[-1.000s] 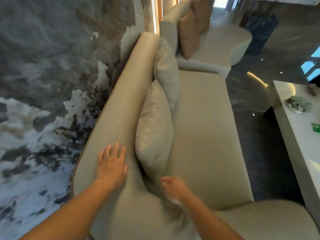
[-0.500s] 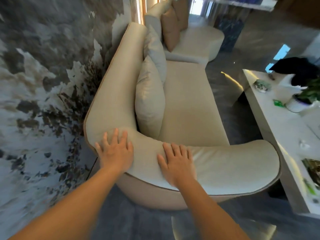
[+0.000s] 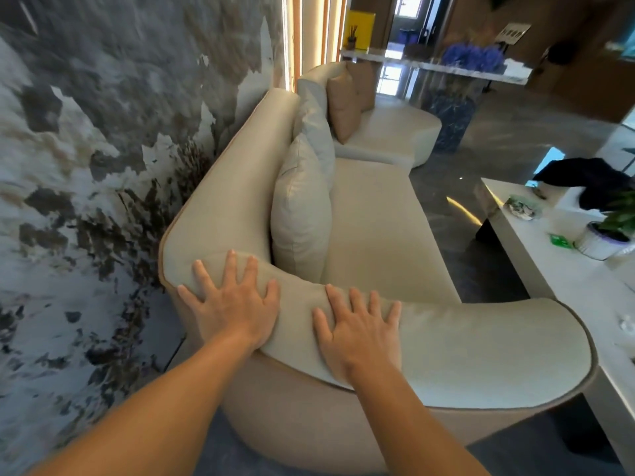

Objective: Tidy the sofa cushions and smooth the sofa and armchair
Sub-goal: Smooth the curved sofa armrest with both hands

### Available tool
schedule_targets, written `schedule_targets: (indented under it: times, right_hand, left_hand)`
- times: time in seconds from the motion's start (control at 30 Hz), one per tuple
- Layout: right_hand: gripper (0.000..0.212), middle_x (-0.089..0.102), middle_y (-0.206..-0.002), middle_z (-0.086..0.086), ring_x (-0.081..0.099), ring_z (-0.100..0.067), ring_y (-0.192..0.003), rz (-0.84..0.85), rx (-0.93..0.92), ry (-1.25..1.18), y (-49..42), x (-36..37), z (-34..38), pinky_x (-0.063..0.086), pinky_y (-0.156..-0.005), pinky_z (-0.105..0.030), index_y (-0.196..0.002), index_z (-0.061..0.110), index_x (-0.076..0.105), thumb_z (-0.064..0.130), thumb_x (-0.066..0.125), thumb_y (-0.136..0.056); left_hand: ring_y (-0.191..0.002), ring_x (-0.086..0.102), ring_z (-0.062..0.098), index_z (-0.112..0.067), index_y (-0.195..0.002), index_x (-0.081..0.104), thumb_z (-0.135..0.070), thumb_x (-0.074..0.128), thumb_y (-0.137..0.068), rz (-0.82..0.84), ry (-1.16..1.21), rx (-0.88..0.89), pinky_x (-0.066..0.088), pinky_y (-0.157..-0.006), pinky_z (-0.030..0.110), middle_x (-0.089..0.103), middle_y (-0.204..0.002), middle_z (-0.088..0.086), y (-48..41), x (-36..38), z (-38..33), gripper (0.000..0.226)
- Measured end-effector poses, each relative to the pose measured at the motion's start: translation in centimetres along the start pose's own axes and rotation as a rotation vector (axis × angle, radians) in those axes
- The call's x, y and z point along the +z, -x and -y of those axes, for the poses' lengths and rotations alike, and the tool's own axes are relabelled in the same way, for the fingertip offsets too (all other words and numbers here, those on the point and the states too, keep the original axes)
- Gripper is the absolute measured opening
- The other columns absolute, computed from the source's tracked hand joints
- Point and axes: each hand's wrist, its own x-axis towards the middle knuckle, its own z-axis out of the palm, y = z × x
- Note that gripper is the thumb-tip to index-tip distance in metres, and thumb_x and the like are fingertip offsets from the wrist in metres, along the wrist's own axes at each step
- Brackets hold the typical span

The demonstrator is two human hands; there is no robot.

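A cream sofa [image 3: 385, 228] runs away from me along the left wall. Its curved near armrest [image 3: 481, 341] lies under both hands. My left hand [image 3: 233, 304] rests flat at the armrest's corner, fingers spread. My right hand [image 3: 357, 333] lies flat beside it, fingers apart, holding nothing. Two pale cushions stand upright against the backrest, the near cushion [image 3: 300, 214] in front of the far cushion [image 3: 318, 128]. Beyond the sofa stands a cream armchair [image 3: 395, 132] with a tan cushion [image 3: 343, 104] leaning against its back.
A marbled wall [image 3: 96, 166] is close on the left. A white coffee table [image 3: 556, 269] on the right carries a potted plant [image 3: 615, 225], a dark cloth [image 3: 584, 176] and small items. Dark glossy floor [image 3: 457, 207] lies between sofa and table. A counter [image 3: 439, 68] stands at the back.
The view pulled back from the sofa's backrest to its near armrest. Both hands came off the backrest and cushion area and now lie flat on the armrest, fingers spread wider.
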Motion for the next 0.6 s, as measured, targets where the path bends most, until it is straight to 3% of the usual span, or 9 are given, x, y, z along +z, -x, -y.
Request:
schedule_targets:
  times: [0.6]
  right_hand:
    - [0.066,0.016,-0.166,-0.001,0.005,-0.033,-0.153,0.025,0.082,0.003,-4.8,-0.3,4.3,-0.005,-0.117,-0.062,-0.154,0.044,0.003,0.063,0.001,-0.090]
  left_hand:
    - [-0.145,-0.017,0.040,-0.045,-0.150,0.014,-0.066,0.013,-0.086,0.032,0.016,0.052,-0.007,-0.112,0.068,0.000,-0.163,-0.013,-6.7,-0.6,1.2,0.067]
